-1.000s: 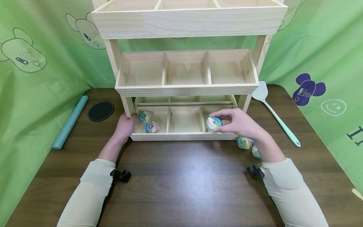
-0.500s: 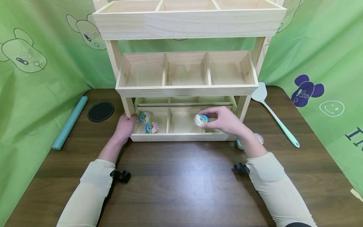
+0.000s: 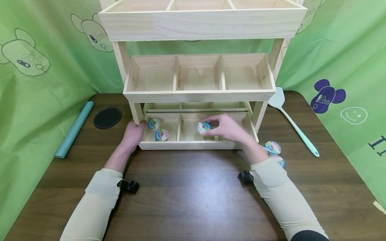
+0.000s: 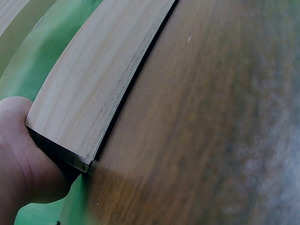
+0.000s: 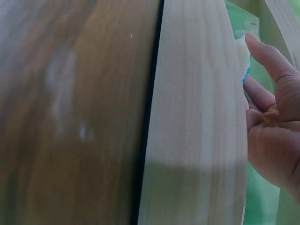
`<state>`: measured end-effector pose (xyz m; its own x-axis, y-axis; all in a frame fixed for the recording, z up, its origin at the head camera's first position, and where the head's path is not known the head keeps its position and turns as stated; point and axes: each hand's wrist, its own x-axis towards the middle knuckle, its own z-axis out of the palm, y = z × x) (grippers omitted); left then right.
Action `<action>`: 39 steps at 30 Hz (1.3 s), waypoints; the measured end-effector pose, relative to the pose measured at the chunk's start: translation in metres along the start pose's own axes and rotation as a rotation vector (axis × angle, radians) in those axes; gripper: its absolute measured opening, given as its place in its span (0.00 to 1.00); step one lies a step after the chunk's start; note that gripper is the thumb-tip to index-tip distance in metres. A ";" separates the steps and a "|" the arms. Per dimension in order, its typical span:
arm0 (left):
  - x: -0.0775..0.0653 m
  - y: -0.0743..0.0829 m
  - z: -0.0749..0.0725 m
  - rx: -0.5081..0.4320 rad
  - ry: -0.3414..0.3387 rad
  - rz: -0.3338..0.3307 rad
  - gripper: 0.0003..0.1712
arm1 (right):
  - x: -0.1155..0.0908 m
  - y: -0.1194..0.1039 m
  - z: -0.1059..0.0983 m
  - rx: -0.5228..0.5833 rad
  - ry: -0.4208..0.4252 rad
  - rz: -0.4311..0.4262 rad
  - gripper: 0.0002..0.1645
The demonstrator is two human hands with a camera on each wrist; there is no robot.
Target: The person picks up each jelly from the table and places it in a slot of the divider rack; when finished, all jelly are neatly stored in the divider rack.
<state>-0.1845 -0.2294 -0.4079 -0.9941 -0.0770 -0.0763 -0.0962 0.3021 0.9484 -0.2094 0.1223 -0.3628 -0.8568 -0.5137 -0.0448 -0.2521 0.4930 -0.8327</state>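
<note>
My right hand point(image 3: 227, 128) pinches a small jelly cup point(image 3: 203, 127) with a printed blue-and-white lid between thumb and fingers, over the middle compartment of the bottom tier. In the right wrist view, part of the cup point(image 5: 243, 57) shows past the tier's front board. At the left end of the wooden shelf point(image 3: 193, 145), my left hand point(image 3: 133, 134) grips the bottom tier's side near the upright; most of its fingers are hidden. Two more jelly cups, one upper point(image 3: 154, 124) and one lower point(image 3: 162, 135), lie in the left compartment.
Several jelly cups point(image 3: 273, 147) lie on the table by my right forearm, partly hidden. A pale spatula point(image 3: 297, 125) is at the right. On the left lie a black disc point(image 3: 107, 117) and a light blue rod point(image 3: 75, 130). The middle tier point(image 3: 199, 97) overhangs the bottom one.
My right hand has carried the jelly cup leftward, from the right compartment to over the middle one. More of the cups on the table now show. My left hand stays in place.
</note>
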 end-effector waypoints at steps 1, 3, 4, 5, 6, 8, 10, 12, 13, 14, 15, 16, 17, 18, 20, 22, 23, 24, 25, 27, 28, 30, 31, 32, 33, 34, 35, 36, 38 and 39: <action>0.000 0.000 0.000 -0.001 -0.001 0.001 0.34 | 0.002 0.000 0.001 0.003 -0.003 0.001 0.30; 0.000 0.000 0.000 0.001 -0.003 0.002 0.34 | 0.005 -0.001 0.004 0.016 -0.009 0.003 0.31; 0.000 0.000 0.000 0.000 -0.002 0.002 0.34 | 0.006 -0.001 0.005 0.023 -0.010 0.007 0.31; 0.000 0.000 0.000 -0.001 -0.002 0.003 0.34 | 0.008 -0.002 0.005 0.022 -0.007 0.008 0.31; 0.000 0.000 0.000 -0.003 0.000 0.003 0.34 | 0.009 -0.002 0.006 0.025 -0.007 0.011 0.31; 0.000 0.000 0.000 -0.005 0.000 0.003 0.34 | 0.012 -0.002 0.008 0.029 -0.002 0.020 0.31; 0.001 0.000 -0.001 -0.007 0.003 0.000 0.33 | 0.015 -0.003 0.011 0.028 0.001 0.029 0.32; 0.000 0.000 -0.001 -0.007 0.001 -0.005 0.34 | 0.019 -0.002 0.013 0.030 0.005 0.035 0.32; 0.000 0.000 -0.001 -0.004 -0.001 -0.006 0.34 | 0.020 -0.002 0.015 0.032 0.009 0.037 0.32; 0.000 0.000 -0.001 -0.003 -0.003 -0.008 0.34 | 0.022 -0.002 0.016 0.031 0.011 0.037 0.33; 0.000 0.000 -0.001 -0.002 -0.003 -0.010 0.34 | 0.023 -0.002 0.017 0.031 0.013 0.036 0.33; 0.000 0.001 -0.001 -0.001 -0.005 -0.011 0.34 | 0.024 -0.003 0.018 0.030 0.017 0.033 0.33; 0.000 0.001 -0.001 -0.001 -0.005 -0.012 0.34 | 0.026 -0.003 0.020 0.023 0.021 0.028 0.33; 0.000 0.001 -0.001 0.000 -0.005 -0.012 0.34 | 0.027 -0.003 0.021 0.016 0.024 0.023 0.33; 0.000 0.001 -0.001 0.000 -0.003 -0.014 0.34 | 0.029 -0.004 0.023 0.000 0.027 0.009 0.32; 0.000 0.000 -0.001 0.001 -0.001 -0.014 0.34 | 0.031 -0.005 0.024 -0.014 0.033 -0.002 0.32; 0.001 0.000 -0.001 0.001 0.001 -0.014 0.34 | 0.033 -0.005 0.025 -0.016 0.034 -0.005 0.31; 0.001 0.000 -0.001 0.001 0.003 -0.013 0.34 | 0.033 -0.005 0.026 -0.016 0.035 -0.006 0.31; 0.001 0.000 -0.001 0.002 0.005 -0.012 0.34 | 0.034 -0.006 0.026 -0.012 0.036 -0.006 0.31; 0.002 -0.001 0.000 0.003 0.009 -0.009 0.33 | 0.036 -0.006 0.028 -0.001 0.040 -0.002 0.31; 0.002 -0.001 0.000 0.002 0.012 -0.008 0.33 | 0.037 -0.006 0.029 0.010 0.040 0.002 0.30; 0.003 -0.001 0.000 0.000 0.016 -0.007 0.33 | 0.039 -0.007 0.030 0.021 0.037 0.009 0.30; 0.003 -0.001 0.000 0.000 0.018 -0.006 0.32 | 0.039 -0.007 0.031 0.021 0.035 0.012 0.31; 0.003 -0.001 0.000 -0.001 0.020 -0.006 0.32 | 0.040 -0.008 0.032 0.021 0.032 0.016 0.31; 0.003 -0.001 0.000 -0.002 0.021 -0.006 0.32 | 0.042 -0.009 0.033 0.020 0.029 0.020 0.31; 0.002 -0.001 0.000 -0.003 0.022 -0.006 0.32 | 0.042 -0.009 0.034 0.013 0.026 0.019 0.31; 0.002 -0.001 0.000 -0.002 0.021 -0.005 0.32 | 0.043 -0.010 0.035 0.008 0.024 0.022 0.32; 0.002 -0.001 0.000 -0.002 0.019 -0.005 0.32 | 0.044 -0.010 0.036 0.002 0.024 0.023 0.32; 0.001 -0.001 0.000 -0.005 0.014 -0.003 0.33 | 0.046 -0.011 0.038 0.005 0.025 0.025 0.32; 0.001 0.000 0.000 -0.005 0.012 -0.003 0.33 | 0.047 -0.011 0.039 0.008 0.025 0.024 0.31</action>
<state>-0.1854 -0.2300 -0.4083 -0.9932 -0.0893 -0.0751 -0.0985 0.2968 0.9499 -0.2290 0.0657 -0.3778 -0.8737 -0.4838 -0.0512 -0.2277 0.4996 -0.8358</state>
